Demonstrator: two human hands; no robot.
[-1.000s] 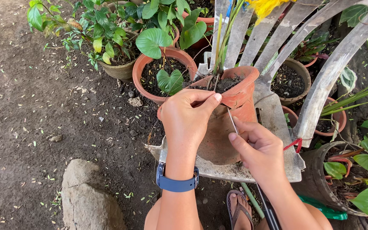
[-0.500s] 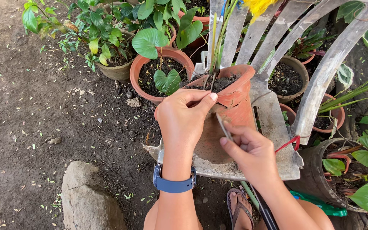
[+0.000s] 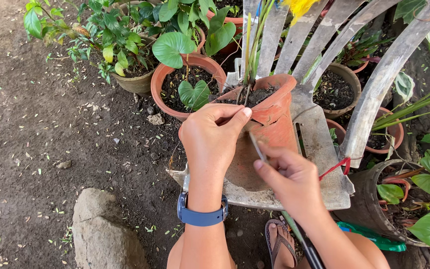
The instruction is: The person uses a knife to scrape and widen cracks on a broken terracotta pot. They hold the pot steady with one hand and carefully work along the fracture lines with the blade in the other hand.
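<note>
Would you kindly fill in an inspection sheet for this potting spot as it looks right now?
Surface: weathered white chair seat on bare dark soil.
Job's things: cracked terracotta pot with thin green stems stands on the seat; a thin grey wire runs beside it.
Clutter: grey rock; red string on the seat's edge; green item by the foot.
Hands: left hand pinches at the pot's rim; right hand pinches the wire.
Cables: nothing seen.
Surroundings: potted leafy plants behind; a sandalled foot below.
</note>
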